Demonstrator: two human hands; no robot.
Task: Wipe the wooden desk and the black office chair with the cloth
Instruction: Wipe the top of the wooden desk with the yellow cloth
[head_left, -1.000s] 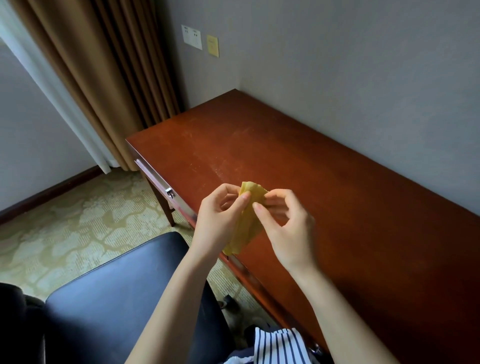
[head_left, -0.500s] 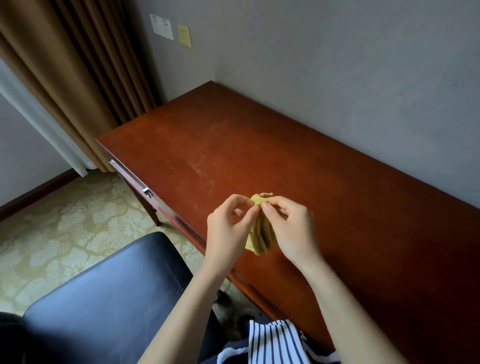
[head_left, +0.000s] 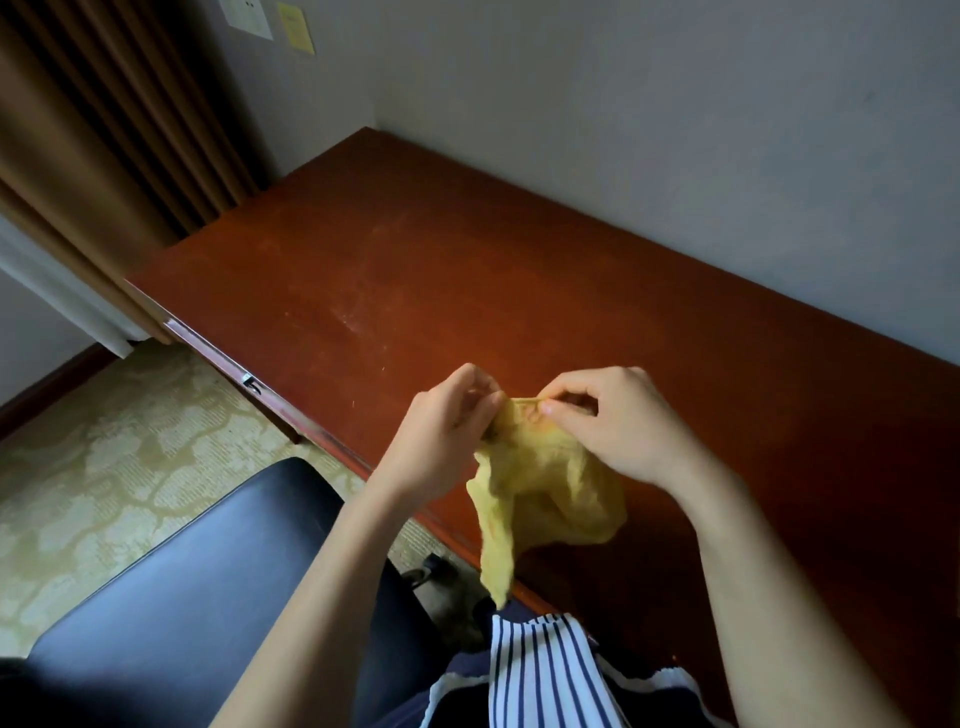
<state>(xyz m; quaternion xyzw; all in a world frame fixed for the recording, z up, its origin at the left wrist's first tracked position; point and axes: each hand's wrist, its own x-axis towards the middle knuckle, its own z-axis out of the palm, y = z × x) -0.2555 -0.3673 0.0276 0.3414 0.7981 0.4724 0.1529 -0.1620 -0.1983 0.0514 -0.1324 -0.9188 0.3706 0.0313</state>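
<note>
Left hand: the left hand (head_left: 441, 441) is raised over the front edge of the desk, fingertips pinched on one end of the cloth's top edge.
Right hand: the right hand (head_left: 618, 421) is level with the left and just beside it, thumb and forefinger pinched on the other end of the same edge.
Cloth: the soft, crumpled yellow cloth (head_left: 545, 478) hangs in the air from the two pinches, its top edge stretched short between them. The rest droops below and between the wrists; one loose tail trails down past the desk's front edge toward the person's striped top (head_left: 545, 675).
Cloth and desk: whether the drooping folds touch the desk top cannot be told.
Desk: the long reddish-brown polished wooden desk (head_left: 467, 270) stands against the grey wall (head_left: 675, 130). Faint pale scuffs show in the middle of its top, and a metal fitting sits on its front rail.
Chair: the black padded office chair (head_left: 182, 571) stands at lower left, just beside the desk's front edge, under the left forearm.
Surroundings: brown pleated curtains (head_left: 104, 130) hang at upper left, above pale patterned carpet (head_left: 104, 457).
</note>
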